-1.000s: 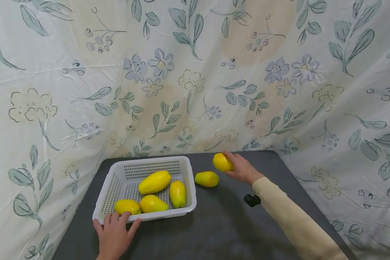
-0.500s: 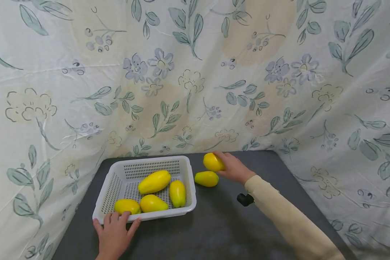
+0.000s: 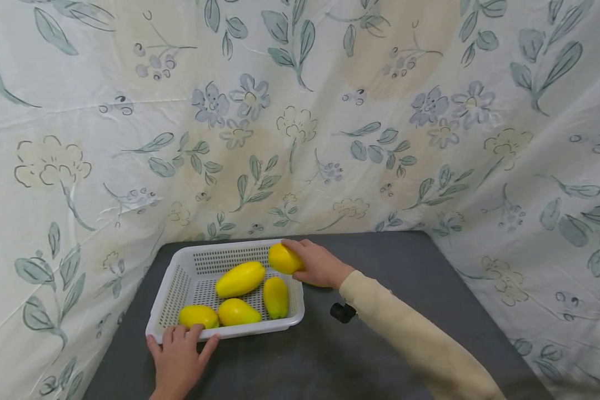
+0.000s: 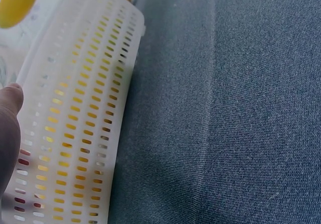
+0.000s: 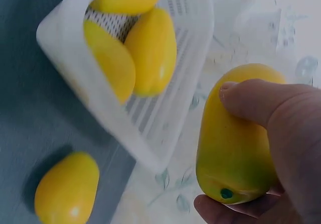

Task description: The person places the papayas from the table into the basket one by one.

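My right hand [image 3: 322, 264] grips a yellow papaya [image 3: 282, 259] above the right back part of a white perforated plastic basket [image 3: 167, 289]. In the right wrist view, the thumb [image 5: 251, 101] lies across the papaya's side, with fingertips beneath its greenish end. My left hand [image 3: 177, 358] holds the basket's near rim at the left corner, fingers hooked over it. Several yellow papayas, one of them a long papaya [image 3: 240, 279], lie inside the basket. Another papaya [image 5: 67, 189] lies on the table outside, mostly hidden by my right hand in the head view.
The basket stands on a dark cloth-covered table [image 3: 380, 333]. Floral fabric [image 3: 300, 139] hangs behind the table and along both sides. A small black device [image 3: 342, 313] is by the right wrist.
My right hand has carried the papaya leftward, from above the table to over the basket's right side. My left hand and the basket have stayed in place.
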### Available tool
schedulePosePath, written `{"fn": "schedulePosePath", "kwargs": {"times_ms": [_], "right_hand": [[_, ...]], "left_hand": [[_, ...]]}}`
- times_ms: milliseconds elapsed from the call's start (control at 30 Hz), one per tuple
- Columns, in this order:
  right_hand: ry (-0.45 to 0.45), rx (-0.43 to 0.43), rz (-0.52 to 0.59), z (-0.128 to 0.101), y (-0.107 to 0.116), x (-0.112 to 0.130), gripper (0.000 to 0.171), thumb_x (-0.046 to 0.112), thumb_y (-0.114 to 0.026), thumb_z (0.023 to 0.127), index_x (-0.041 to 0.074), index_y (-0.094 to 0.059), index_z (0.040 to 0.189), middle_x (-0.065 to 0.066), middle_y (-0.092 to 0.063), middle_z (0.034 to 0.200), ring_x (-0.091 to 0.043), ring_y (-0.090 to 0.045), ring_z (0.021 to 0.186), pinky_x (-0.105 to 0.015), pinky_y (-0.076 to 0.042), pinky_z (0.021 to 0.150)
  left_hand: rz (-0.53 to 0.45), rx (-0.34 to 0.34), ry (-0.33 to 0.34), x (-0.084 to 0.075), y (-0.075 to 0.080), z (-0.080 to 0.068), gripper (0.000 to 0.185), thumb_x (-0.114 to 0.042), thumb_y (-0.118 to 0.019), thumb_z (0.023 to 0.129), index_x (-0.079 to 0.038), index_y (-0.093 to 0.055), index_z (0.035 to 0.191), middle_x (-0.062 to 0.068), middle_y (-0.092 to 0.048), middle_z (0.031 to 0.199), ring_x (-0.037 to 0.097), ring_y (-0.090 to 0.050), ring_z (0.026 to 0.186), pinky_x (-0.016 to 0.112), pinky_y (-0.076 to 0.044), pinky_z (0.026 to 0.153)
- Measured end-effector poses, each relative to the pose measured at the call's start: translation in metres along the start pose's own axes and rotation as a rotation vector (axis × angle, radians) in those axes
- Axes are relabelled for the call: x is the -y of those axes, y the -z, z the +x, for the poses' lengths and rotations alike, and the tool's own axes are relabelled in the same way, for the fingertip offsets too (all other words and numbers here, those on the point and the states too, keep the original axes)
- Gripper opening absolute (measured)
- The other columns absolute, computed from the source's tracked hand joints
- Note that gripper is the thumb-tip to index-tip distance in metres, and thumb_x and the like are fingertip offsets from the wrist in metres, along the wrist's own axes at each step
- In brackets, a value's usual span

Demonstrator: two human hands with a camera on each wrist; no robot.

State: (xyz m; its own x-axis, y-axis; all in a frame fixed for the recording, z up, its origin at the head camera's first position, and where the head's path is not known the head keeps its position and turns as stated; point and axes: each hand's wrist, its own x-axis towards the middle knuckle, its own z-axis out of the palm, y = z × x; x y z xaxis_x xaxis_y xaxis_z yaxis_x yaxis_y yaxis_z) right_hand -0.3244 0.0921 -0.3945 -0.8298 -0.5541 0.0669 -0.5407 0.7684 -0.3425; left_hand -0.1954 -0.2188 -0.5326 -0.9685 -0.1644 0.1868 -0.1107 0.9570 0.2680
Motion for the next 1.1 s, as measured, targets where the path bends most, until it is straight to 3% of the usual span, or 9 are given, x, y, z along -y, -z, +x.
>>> {"fn": "schedulePosePath", "kwargs": {"times_ms": [133, 500, 600, 733, 900, 1100], "right_hand": [[0.016, 0.044, 0.002, 0.002, -0.005, 0.017, 0.078, 0.02, -0.078, 0.091, 0.023, -0.036, 0.156, -0.013, -0.055, 0.141, -0.024, -0.06, 0.111, -0.041, -0.054, 0.103], [0.03, 0.052, -0.038, 0.001, -0.012, 0.028, 0.077, 0.023, -0.079, 0.091, 0.026, -0.037, 0.155, -0.008, -0.056, 0.142, -0.023, -0.059, 0.117, -0.042, -0.052, 0.107], [0.031, 0.055, -0.031, 0.0, -0.012, 0.027, 0.078, 0.022, -0.079, 0.091, 0.026, -0.036, 0.156, -0.008, -0.056, 0.141, -0.023, -0.06, 0.116, -0.042, -0.052, 0.107], [0.033, 0.063, -0.016, -0.001, -0.013, 0.027, 0.079, 0.022, -0.079, 0.091, 0.026, -0.035, 0.156, -0.009, -0.056, 0.14, -0.023, -0.06, 0.115, -0.042, -0.053, 0.106], [0.041, 0.06, -0.025, -0.001, -0.014, 0.027, 0.079, 0.022, -0.079, 0.09, 0.025, -0.035, 0.156, -0.009, -0.056, 0.14, -0.023, -0.06, 0.115, -0.041, -0.053, 0.106], [0.048, 0.054, -0.044, 0.001, -0.017, 0.028, 0.079, 0.024, -0.079, 0.09, 0.025, -0.036, 0.156, -0.009, -0.057, 0.14, -0.022, -0.061, 0.113, -0.04, -0.054, 0.105]], "left_hand": [[-0.008, -0.012, -0.01, -0.002, 0.001, 0.001, 0.06, -0.058, -0.067, 0.091, -0.003, -0.068, 0.116, 0.03, -0.061, 0.116, 0.053, -0.043, 0.123, 0.085, -0.006, 0.11], [-0.001, -0.001, -0.01, -0.005, 0.003, 0.001, 0.06, -0.056, -0.068, 0.091, -0.003, -0.067, 0.118, 0.03, -0.06, 0.119, 0.053, -0.042, 0.125, 0.085, -0.004, 0.11], [-0.005, -0.014, -0.014, -0.005, 0.002, 0.001, 0.088, -0.081, -0.039, 0.091, -0.003, -0.067, 0.118, 0.031, -0.06, 0.118, 0.054, -0.042, 0.124, 0.085, -0.004, 0.11], [-0.006, -0.023, -0.016, -0.004, 0.001, 0.0, 0.118, -0.091, -0.003, 0.073, -0.003, -0.067, 0.117, 0.03, -0.06, 0.117, 0.053, -0.042, 0.123, 0.085, -0.005, 0.11], [-0.005, -0.005, -0.002, -0.003, 0.001, -0.001, 0.106, -0.089, -0.019, 0.081, -0.003, -0.067, 0.118, 0.03, -0.06, 0.118, 0.053, -0.041, 0.124, 0.085, -0.004, 0.11], [-0.011, -0.007, 0.0, -0.002, 0.0, -0.001, 0.111, -0.091, -0.013, 0.077, -0.003, -0.067, 0.118, 0.03, -0.06, 0.118, 0.053, -0.041, 0.124, 0.085, -0.004, 0.11]]}}
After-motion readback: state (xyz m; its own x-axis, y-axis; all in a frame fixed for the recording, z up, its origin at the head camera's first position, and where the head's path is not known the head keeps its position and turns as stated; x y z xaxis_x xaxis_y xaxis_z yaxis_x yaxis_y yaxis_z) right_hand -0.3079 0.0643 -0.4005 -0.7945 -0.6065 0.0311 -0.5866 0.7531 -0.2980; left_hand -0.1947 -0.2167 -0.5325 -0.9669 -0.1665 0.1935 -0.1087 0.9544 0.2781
